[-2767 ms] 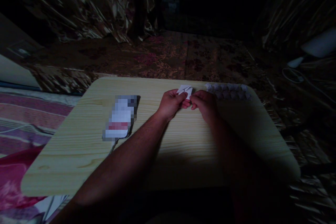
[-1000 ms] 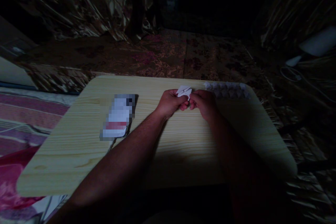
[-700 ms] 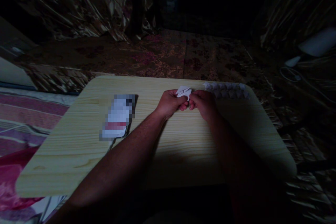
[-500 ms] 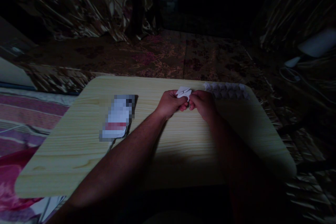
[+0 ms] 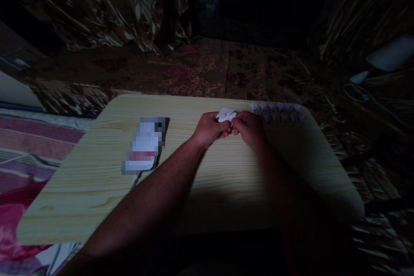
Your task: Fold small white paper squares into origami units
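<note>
Your left hand (image 5: 209, 130) holds the paper (image 5: 227, 115) over the worktop (image 5: 97, 151); your right hand (image 5: 249, 127) pinches its near right corner. It looks slightly flatter than a moment ago, so you're probably working that corner, though it's too dim to be sure.
</note>
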Available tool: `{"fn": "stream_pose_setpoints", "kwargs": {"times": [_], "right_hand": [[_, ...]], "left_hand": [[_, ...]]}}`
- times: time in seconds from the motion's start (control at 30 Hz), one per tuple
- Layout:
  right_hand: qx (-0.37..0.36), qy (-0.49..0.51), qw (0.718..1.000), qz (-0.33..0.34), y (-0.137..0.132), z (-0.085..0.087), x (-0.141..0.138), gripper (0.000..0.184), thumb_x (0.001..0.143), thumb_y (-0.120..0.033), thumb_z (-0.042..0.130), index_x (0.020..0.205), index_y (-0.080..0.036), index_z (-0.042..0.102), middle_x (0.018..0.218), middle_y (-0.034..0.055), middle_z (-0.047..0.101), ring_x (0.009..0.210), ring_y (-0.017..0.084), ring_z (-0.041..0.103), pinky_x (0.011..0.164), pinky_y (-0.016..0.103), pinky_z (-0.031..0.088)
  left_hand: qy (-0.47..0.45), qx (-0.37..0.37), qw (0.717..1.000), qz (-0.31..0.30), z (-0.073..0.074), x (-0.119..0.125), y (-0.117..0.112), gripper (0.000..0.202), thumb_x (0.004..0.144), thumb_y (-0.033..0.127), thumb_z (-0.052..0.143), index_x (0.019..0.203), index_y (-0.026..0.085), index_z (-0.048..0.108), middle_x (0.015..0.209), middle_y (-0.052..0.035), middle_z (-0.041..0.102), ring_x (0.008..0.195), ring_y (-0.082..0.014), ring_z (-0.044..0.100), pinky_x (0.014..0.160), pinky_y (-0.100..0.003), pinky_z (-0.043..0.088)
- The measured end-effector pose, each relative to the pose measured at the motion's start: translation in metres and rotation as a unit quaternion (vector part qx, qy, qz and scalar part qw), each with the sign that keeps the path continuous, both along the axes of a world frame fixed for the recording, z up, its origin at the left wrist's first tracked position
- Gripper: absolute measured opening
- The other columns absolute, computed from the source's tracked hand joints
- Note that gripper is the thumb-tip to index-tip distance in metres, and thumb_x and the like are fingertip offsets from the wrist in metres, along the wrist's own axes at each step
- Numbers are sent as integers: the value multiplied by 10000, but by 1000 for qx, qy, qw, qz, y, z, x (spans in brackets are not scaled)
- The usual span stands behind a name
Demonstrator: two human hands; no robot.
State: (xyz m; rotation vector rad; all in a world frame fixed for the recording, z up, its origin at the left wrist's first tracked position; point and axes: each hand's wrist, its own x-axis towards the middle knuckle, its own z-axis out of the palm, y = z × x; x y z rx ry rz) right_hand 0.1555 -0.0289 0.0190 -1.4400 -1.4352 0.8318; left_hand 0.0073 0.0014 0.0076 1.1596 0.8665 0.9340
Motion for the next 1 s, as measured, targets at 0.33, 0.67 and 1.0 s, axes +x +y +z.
{"fn": "stream_pose_setpoints", "kwargs": {"times": [0.33, 0.67, 1.0], "right_hand": [[24, 15, 999, -32, 1, 2, 1, 177, 787, -346, 591, 683, -203, 601, 534, -31, 590, 504, 134, 569, 519, 242, 428], [19, 20, 999, -30, 1, 1, -1, 198, 764, -309, 602, 608, -206, 536, 496, -43, 560, 475, 116, 534, 496, 231, 396], [-2, 12, 999, -33, 1, 2, -1, 180, 736, -317, 619, 621, -197, 550, 476, -51, 543, 455, 111, 501, 452, 224, 337]], "left_hand": [[2, 26, 1000, -3, -1, 1, -2, 135, 654, 216, 718, 646, 131, 613, 542, 4, 610, 408, -62, 486, 411, -196, 357], [6, 44, 999, 4, -1, 3, -4, 112, 633, 182, 697, 650, 143, 593, 525, 30, 572, 404, -51, 439, 400, -199, 291], [-3, 60, 998, -6, -2, 3, -6, 134, 638, 181, 693, 632, 144, 564, 486, 60, 501, 394, -36, 371, 399, -198, 226]]}}
